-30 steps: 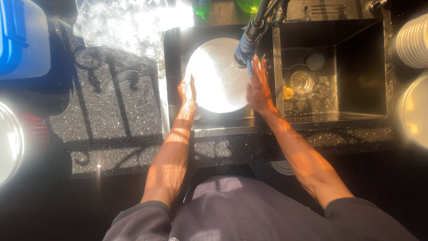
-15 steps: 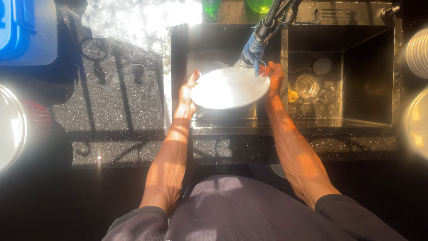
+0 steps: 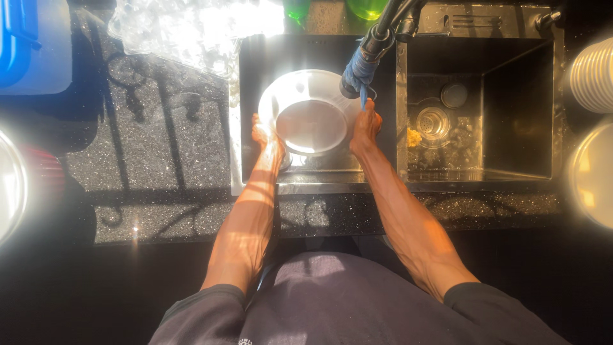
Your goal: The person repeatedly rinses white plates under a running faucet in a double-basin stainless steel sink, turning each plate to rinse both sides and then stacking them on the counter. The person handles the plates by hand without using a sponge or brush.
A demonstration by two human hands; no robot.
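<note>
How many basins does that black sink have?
2. The left basin is where both hands hold a round metal bowl under the faucet. The right basin holds only a drain strainer and scraps.

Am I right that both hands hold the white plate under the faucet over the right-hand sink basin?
Not quite. In the head view, the left hand and right hand hold the white plate under the faucet, but over the left-hand basin.
</note>
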